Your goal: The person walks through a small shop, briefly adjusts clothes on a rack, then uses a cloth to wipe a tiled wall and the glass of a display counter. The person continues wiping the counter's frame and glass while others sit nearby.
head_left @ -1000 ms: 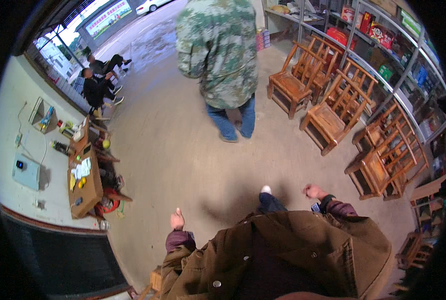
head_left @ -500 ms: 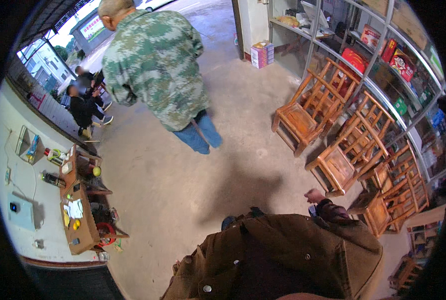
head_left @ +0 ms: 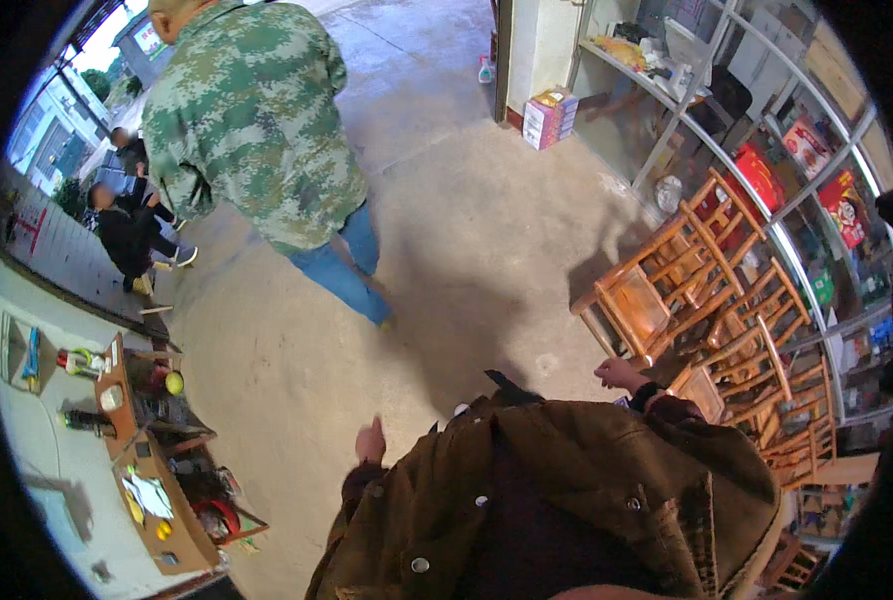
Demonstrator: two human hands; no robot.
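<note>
My left hand (head_left: 371,441) hangs in front of my brown jacket (head_left: 567,480), over the concrete floor, and touches nothing I can see. One of its digits sticks out forward; the other fingers are partly hidden. On the other side, my right hand (head_left: 622,375) is held out beside the wooden chairs, its fingers curled in and nothing visible in them. The closest wooden chair (head_left: 635,300) stands just beyond that hand, apart from it as far as I can tell. A person in a camouflage jacket (head_left: 252,125) and blue trousers is ahead of me.
More wooden chairs (head_left: 767,390) line the right side before a glass-fronted cabinet (head_left: 802,195) with packages. A pink box (head_left: 550,118) sits by the doorway pillar. Along the left wall stands a wooden table (head_left: 172,500) with papers and yellow fruit. Two seated people (head_left: 132,225) are outside.
My left hand has come forward into view. My right hand has shifted slightly left and up. The person ahead has stepped, legs now apart, and the whole view has turned.
</note>
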